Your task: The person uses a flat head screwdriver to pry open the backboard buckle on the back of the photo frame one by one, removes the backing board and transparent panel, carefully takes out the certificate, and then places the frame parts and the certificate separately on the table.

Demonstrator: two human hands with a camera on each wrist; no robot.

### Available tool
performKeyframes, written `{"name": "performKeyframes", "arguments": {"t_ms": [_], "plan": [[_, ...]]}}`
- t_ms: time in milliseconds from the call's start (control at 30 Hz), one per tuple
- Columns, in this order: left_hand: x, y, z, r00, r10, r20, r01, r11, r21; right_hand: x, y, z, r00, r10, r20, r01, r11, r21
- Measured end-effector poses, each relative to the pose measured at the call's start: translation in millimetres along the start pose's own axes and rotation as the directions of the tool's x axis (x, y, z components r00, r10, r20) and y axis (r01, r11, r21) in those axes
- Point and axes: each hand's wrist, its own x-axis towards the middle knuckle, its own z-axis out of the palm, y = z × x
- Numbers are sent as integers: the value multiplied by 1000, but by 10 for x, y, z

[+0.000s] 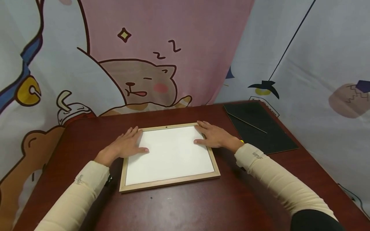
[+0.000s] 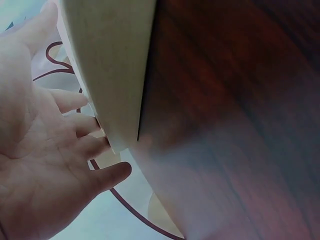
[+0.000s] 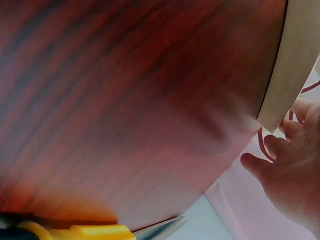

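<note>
A white board in a pale wooden frame [image 1: 170,183] lies flat on the dark red table, with a small dark spot midway along its far edge. My left hand [image 1: 124,144] rests over its far left corner, fingers extended and thumb out over the white surface. Over the far right corner lies my right hand [image 1: 215,136], fingers and thumb likewise spread onto the board. In the left wrist view the left fingers [image 2: 107,177] reach along the side of the frame [image 2: 107,60]. The right wrist view shows the right hand [image 3: 295,170] beside the frame's corner.
A dark green board [image 1: 268,141] lies at the table's far right, with a thin rod [image 1: 247,122] across it. Near my right wrist is a yellow-handled tool [image 3: 100,232] with a metal blade. Printed cartoon curtains [image 1: 202,48] hang behind the table [image 1: 190,208].
</note>
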Motion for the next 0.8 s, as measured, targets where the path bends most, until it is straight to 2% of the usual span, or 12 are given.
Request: {"name": "performKeyframes", "arguments": {"t_ms": [267,600,800], "plan": [[-179,71,45,1000,15,-13,-15,999,49,-192,-64,27,1000,18,-11,-17,998,54],[-574,175,207,996,56,-66,-49,993,109,-586,-152,137,995,-78,-62,80,996,31],[-682,203,259,991,91,-101,-78,989,124,-673,-175,187,990,-96,-100,97,995,7]]}}
